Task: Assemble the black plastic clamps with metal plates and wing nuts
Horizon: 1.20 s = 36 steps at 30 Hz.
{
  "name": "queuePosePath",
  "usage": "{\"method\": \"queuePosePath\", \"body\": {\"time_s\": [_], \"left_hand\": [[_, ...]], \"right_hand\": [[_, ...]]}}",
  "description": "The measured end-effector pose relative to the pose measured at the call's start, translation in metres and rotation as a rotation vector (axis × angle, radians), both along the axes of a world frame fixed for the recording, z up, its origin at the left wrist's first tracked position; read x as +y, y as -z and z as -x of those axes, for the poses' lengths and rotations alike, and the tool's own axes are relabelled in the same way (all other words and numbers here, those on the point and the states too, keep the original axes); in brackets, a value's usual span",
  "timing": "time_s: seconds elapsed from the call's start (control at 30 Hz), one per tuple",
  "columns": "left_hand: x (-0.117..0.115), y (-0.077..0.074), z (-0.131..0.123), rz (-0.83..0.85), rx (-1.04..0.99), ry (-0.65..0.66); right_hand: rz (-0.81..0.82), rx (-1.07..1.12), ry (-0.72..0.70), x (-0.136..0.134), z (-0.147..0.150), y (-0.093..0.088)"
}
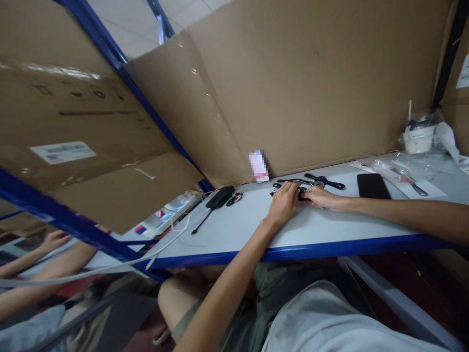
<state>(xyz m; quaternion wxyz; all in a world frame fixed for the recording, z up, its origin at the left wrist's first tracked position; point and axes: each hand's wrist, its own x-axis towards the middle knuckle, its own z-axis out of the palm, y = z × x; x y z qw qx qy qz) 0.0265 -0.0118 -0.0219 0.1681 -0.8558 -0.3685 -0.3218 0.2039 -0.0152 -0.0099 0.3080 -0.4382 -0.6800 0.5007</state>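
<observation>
My left hand (286, 199) rests on the white tabletop with its fingers bent over a small dark object (301, 194). From the right, my right hand (319, 197) pinches at the same spot, its fingers closed and almost touching the left ones. The object is mostly covered by my fingers, and its kind does not show. Just behind both hands lie black-handled tools (334, 185) with metal heads, resembling pliers. A bit of shiny silvery material (274, 188) shows beside my left hand.
A black phone (373, 186), a dark-handled tool (418, 188) on clear plastic and a bagged white cup (419, 139) are right. Left are a black box with a cable (220, 197) and a power strip (166, 215). Cardboard (311, 88) walls the back. Another person's arms (54, 264) show far left.
</observation>
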Motion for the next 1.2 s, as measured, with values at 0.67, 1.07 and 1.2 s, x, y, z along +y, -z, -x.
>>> {"method": "queuePosePath", "body": {"time_s": [0.67, 1.07, 1.2], "left_hand": [[0.0011, -0.0006, 0.0014, -0.05, -0.01, 0.007], [-0.0038, -0.0041, -0.0009, -0.003, 0.007, -0.045], [-0.0046, -0.0031, -0.0003, -0.019, 0.015, -0.061]], "right_hand": [[-0.004, -0.007, 0.009, 0.0035, 0.0004, 0.0037], [0.001, 0.011, -0.014, 0.0063, 0.0004, 0.0067], [-0.005, -0.001, -0.016, 0.0049, 0.0002, 0.0058]]}}
